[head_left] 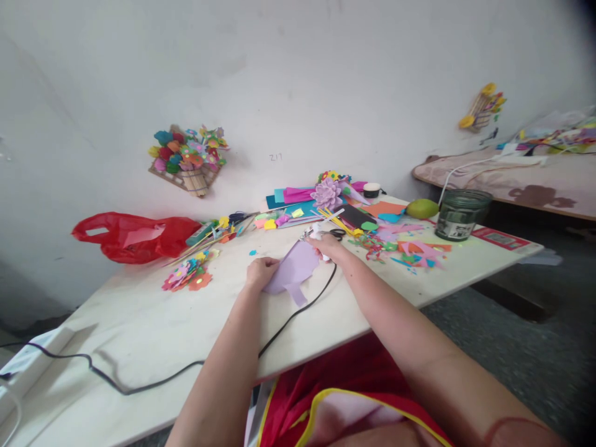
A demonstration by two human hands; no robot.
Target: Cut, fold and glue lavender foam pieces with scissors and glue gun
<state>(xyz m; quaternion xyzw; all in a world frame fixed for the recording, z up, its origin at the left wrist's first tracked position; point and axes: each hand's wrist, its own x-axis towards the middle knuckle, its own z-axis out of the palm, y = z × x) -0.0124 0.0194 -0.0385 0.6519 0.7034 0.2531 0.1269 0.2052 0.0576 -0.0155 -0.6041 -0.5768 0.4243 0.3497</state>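
Observation:
A lavender craft sheet point(294, 266) lies on the table between my hands, with a narrow strip hanging off its near edge. My left hand point(262, 272) pinches the sheet's left corner between thumb and fingers. At the sheet's upper right, my right hand point(326, 244) is closed around a white glue gun point(317, 232). A pale stick juts from the gun, and a black cord point(298, 314) runs from it across the table. The fingers of my right hand partly cover the gun. Black-handled scissors point(339, 234) lie just beyond that hand.
Foam flowers point(189, 273) and a red plastic bag point(135, 237) lie at left. Coloured scraps point(421, 253), a green fruit point(421, 209) and a glass jar point(460, 215) are at right. Craft sheets and a purple flower point(327, 194) sit near the wall. A power strip point(35, 366) lies front left.

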